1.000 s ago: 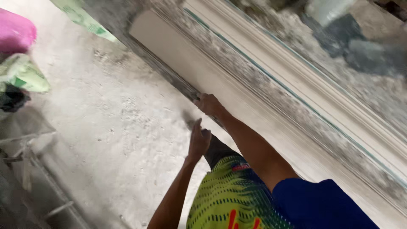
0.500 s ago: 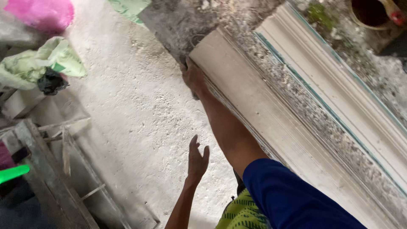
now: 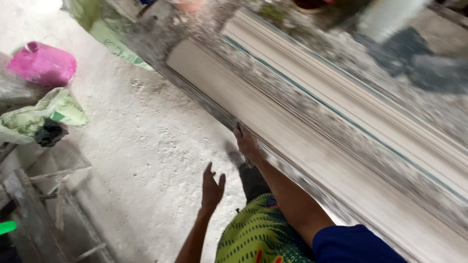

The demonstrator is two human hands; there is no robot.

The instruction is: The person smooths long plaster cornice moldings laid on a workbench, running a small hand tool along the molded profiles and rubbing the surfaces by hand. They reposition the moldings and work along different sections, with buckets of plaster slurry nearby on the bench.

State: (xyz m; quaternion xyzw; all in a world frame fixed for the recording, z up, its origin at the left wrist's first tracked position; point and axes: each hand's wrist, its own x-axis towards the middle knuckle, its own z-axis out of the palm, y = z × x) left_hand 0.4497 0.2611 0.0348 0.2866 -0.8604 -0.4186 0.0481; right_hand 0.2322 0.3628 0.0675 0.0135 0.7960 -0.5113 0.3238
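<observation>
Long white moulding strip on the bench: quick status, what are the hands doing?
Right hand on the moulding strip edge, grip unclear. Left hand open, free over the dusty floor. Nothing in the way.

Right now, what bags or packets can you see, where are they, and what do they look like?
Pink plastic bag: far left, puffy, bright pink.
Pale green sack: left, below the pink one, crumpled, with a green patch.
Small black bag: tucked against the pale green sack, bunched.
Green printed sack: top, by the end of the long white moulding, flat.
</observation>
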